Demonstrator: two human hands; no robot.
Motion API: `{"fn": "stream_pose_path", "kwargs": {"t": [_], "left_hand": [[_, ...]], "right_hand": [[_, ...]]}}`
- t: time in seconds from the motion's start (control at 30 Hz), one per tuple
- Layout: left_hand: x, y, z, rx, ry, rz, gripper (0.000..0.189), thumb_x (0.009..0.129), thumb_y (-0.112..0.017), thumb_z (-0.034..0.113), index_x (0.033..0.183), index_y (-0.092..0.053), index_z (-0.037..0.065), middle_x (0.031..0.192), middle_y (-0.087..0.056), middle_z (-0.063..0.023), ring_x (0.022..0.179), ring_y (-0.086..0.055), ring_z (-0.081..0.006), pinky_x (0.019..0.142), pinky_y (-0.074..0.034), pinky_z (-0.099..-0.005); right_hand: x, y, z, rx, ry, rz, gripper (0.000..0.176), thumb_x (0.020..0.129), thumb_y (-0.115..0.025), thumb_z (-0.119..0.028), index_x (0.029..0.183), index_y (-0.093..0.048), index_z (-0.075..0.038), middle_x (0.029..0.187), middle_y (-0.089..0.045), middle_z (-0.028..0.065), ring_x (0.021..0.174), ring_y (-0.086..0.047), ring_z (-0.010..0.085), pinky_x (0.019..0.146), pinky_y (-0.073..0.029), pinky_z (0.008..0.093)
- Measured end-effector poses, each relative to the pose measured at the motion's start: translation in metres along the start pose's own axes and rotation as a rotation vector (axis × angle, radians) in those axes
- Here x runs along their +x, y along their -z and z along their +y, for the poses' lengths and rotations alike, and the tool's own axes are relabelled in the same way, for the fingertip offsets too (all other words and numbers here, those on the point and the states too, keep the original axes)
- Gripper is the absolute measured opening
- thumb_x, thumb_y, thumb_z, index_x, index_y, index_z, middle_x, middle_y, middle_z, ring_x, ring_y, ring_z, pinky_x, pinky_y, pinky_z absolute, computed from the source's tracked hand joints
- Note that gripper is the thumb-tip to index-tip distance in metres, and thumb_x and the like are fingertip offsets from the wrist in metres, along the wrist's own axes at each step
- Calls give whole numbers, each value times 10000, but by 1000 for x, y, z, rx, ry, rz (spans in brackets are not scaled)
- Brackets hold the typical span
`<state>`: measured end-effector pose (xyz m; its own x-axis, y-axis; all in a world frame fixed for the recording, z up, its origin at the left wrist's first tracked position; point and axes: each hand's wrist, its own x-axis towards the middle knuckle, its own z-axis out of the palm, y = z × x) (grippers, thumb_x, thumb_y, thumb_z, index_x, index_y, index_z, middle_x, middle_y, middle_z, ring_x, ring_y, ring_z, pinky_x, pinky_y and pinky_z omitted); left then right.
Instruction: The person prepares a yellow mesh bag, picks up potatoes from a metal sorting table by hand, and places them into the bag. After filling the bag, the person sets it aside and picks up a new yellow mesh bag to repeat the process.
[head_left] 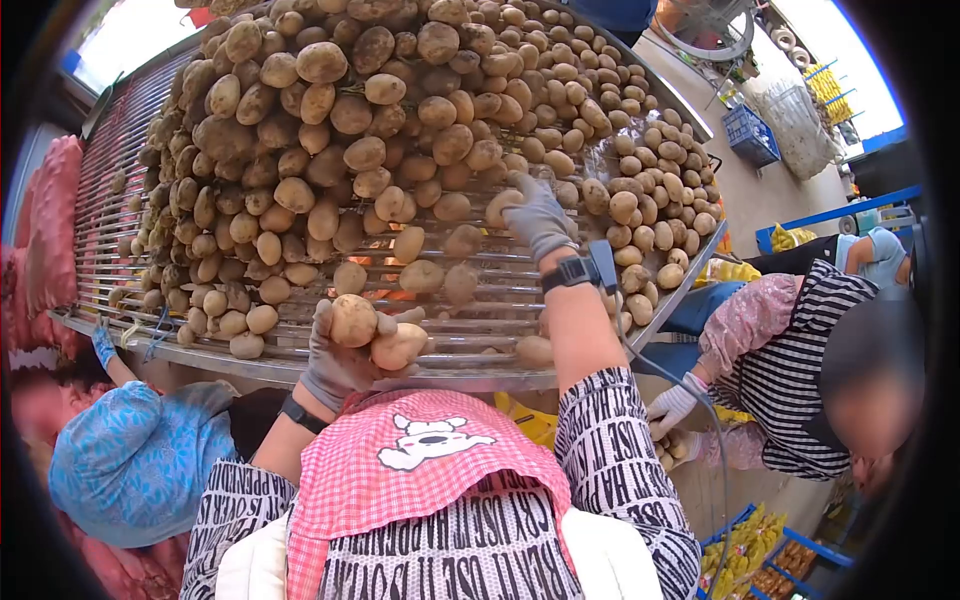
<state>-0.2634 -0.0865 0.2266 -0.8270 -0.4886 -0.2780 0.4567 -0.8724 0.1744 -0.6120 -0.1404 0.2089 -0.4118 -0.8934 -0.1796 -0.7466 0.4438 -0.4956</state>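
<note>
My left hand (338,372), in a grey glove, cups two potatoes (354,320) at the near edge of the slatted metal table (480,378). Farther out over the slats, my right hand (540,222) is closed on one potato (503,208), also gloved in grey. A large heap of soil-dusted potatoes (323,62) covers the far and left part of the table. To the right of my right hand lies another group of potatoes (660,200). A few loose ones, such as a potato (422,277), rest on the slats between my hands.
A co-worker in striped clothing (790,370) stands at the right, gloved hands holding potatoes. Another person in a blue patterned garment (130,460) is at the left. Pink sacks (50,225) line the left side. A blue crate (750,136) sits on the floor at back right.
</note>
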Motion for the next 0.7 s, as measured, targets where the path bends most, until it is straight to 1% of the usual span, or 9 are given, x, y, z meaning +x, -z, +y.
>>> {"fn": "stream_pose_path", "kwargs": {"t": [0.03,0.13,0.17,0.33,0.4,0.47,0.53,0.6,0.7], "left_hand": [[-4,2,-3,44,-45,21,843,824,-450,814,1100,-657,45,1415,-456,-209,1239,-492,-458,1044,-367,-663],[-17,9,-6,-7,-23,34,866,822,-444,821,1085,-654,22,1432,-439,-232,1242,-486,-495,1040,-373,-674],[-20,9,-6,-36,-1,16,866,822,-466,808,1073,-648,0,1432,-435,-244,1239,-482,-509,1054,-377,-657],[-24,8,-3,16,45,192,817,840,-505,761,1107,-648,2,1421,-447,-243,1234,-496,-489,1050,-391,-644],[-21,19,0,-33,125,125,1031,823,-514,778,1421,-395,-54,1427,-448,-234,1264,-502,-420,1063,-387,-634],[-11,6,-5,-14,206,97,989,837,-537,744,1410,-411,-52,1415,-470,-221,1277,-491,-418,1055,-391,-644],[0,8,-14,15,229,107,966,837,-591,700,1411,-408,-55,1365,-505,-221,1262,-501,-402,1072,-384,-632],[18,-16,-27,51,428,37,951,800,-692,610,1413,-402,-58,1299,-535,-207,1202,-540,-351,1080,-399,-556],[41,-38,-69,223,663,-337,812,813,-702,471,1390,-454,-45,1199,-586,-171,1133,-572,-267,1074,-395,-381]], "right_hand": [[-6,3,-9,-332,-27,-189,671,778,-667,-138,1424,-495,-198,1383,-516,146,1255,-532,342,1058,-436,436],[-13,-20,15,-413,70,-106,773,759,-674,-175,1479,-410,-262,1463,-444,138,1250,-553,349,977,-491,490],[-13,-25,20,-381,51,-112,779,764,-677,-190,1489,-396,-249,1539,-375,120,1308,-508,350,1013,-478,470],[-62,-18,34,-201,40,-81,738,787,-706,-221,1467,-428,-151,1506,-423,119,1275,-544,299,1031,-470,372],[-104,-13,50,627,-106,-109,691,819,-721,-202,1443,-446,-92,1411,-512,129,1227,-562,224,1034,-452,313],[-175,16,47,1156,-132,-105,604,863,-712,-159,1406,-466,-63,1288,-583,128,1158,-565,169,1015,-440,267],[-247,17,57,1488,-194,131,505,911,-666,-149,1376,-483,-73,1207,-626,136,1051,-639,201,916,-542,326],[-321,5,89,1865,-255,43,514,925,-665,-199,1381,-466,-68,1241,-615,181,943,-690,237,759,-624,405],[-420,-22,99,2085,-490,294,549,930,-661,-260,1396,-443,-66,1293,-589,228,883,-710,272,644,-642,456]]}}
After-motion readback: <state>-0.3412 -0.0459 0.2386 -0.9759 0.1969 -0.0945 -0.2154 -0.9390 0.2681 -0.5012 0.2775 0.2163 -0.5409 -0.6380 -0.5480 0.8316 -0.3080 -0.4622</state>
